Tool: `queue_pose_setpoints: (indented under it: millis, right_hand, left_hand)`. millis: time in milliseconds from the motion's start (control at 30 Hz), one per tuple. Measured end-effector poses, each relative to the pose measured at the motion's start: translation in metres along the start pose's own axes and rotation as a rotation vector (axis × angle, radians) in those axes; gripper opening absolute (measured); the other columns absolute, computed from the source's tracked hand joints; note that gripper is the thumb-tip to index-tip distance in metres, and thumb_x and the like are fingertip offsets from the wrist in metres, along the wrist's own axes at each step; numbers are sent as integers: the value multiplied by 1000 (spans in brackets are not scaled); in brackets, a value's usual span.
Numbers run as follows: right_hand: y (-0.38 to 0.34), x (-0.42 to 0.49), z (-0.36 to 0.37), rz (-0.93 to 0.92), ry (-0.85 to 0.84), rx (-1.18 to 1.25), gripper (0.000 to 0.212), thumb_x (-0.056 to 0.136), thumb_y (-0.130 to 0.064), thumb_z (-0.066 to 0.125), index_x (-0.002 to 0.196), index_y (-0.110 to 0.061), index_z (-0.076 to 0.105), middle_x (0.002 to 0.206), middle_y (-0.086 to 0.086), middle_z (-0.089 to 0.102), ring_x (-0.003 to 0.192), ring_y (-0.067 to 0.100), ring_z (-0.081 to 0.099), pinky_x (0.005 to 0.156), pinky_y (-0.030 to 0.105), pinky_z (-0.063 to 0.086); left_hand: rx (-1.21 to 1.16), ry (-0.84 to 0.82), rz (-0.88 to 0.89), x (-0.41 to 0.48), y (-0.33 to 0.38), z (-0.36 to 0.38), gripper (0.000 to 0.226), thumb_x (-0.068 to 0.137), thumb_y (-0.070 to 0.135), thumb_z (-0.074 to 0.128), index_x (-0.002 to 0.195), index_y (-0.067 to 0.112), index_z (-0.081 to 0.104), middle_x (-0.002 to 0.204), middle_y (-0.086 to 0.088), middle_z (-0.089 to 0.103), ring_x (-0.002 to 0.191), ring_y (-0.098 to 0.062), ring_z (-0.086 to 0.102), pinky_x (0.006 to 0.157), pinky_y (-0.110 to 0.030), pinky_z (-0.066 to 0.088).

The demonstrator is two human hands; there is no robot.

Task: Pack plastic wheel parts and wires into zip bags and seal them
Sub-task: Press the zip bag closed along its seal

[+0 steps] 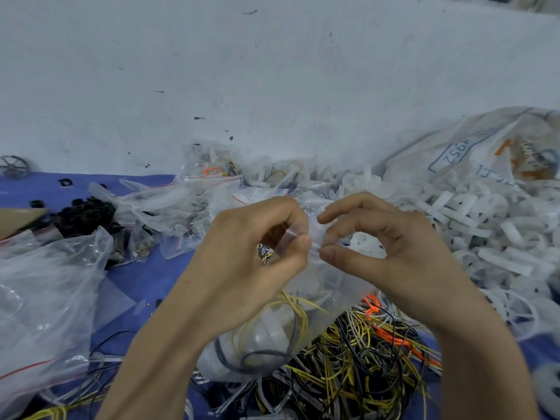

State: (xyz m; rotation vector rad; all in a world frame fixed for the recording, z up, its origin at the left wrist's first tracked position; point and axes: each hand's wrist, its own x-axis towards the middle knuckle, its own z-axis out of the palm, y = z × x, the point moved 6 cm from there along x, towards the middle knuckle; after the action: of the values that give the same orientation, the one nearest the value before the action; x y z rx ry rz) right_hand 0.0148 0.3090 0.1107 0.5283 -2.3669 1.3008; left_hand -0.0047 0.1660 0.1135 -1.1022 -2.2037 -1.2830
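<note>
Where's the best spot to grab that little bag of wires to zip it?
Probably the flat top edge of the zip bag, pinched from above. It hangs mouth-up, the wheel part and wires sagging at its bottom, and the left hand and right hand pinch that edge now.

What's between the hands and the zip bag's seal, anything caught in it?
Nothing visible. The left hand and right hand both pinch the zip bag directly at its top edge. The white wheel part and yellow wires sit low inside, below the fingers.
</note>
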Motion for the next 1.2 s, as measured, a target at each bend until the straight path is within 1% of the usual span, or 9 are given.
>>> queue_pose_setpoints:
  millis: [133,300,500,700,833,1000,1067,1133,1200]
  right_hand:
    - [-1,0,0,-7,-3,-70,13,73,-12,73,67,-22,68,96,-13,65,97,0,59,88,9,37]
    - [-2,2,6,-17,-13,-63,13,74,-10,73,68,-21,69,98,-11,64,99,-3,58,85,3,34]
    - [2,2,7,11,-58,49,7,75,-6,71,72,-13,71,98,-9,64,101,3,60,93,18,40]
    - [0,3,12,-10,-65,29,4,77,-13,71,75,-16,71,98,-10,63,101,6,60,92,17,41]
    - [4,2,8,7,-65,34,7,77,-9,72,73,-15,70,99,-10,64,102,1,59,93,14,38]
    - [3,3,8,-31,-63,-39,5,79,-11,71,77,-16,70,100,-11,63,104,3,57,91,13,38]
    - [5,3,7,-20,-53,-11,5,77,-12,72,76,-17,71,100,-11,63,102,1,58,91,12,38]
    - [9,2,5,16,-61,13,5,76,-12,73,75,-17,71,101,-11,64,104,2,58,96,19,39]
    - [11,2,4,16,-57,-2,7,76,-12,73,74,-18,70,102,-11,64,106,4,58,98,24,38]
  left_hand:
    - [-23,-29,-25,0,-3,2,8,79,21,58,72,18,58,69,0,58,63,-9,53,58,-14,40]
    - [48,-48,1,-1,-4,2,6,77,21,61,71,20,60,71,-2,60,71,-19,56,62,-26,42]
    - [39,-32,-4,-1,-2,2,6,75,22,61,70,24,59,73,2,60,70,-18,56,58,-22,40]
    - [4,-26,-29,-1,-3,2,5,73,19,63,70,22,61,77,8,64,77,-12,63,62,-21,46]
    - [1,-9,-30,-1,-3,1,9,73,19,63,67,24,58,76,11,63,76,-6,64,62,-11,45]
    - [-33,-12,-76,-2,-7,4,4,73,27,65,73,25,62,71,10,64,63,-16,60,54,-23,42]
    - [-35,-8,-68,-1,-8,2,4,74,27,65,71,26,63,71,13,65,64,-8,62,53,-18,42]
    - [-36,-4,-58,-1,-7,1,8,76,25,66,69,26,62,72,19,64,70,2,63,59,-7,41]
    - [-39,6,-69,-1,-7,0,8,75,25,66,68,27,62,72,18,64,71,2,64,61,-6,40]
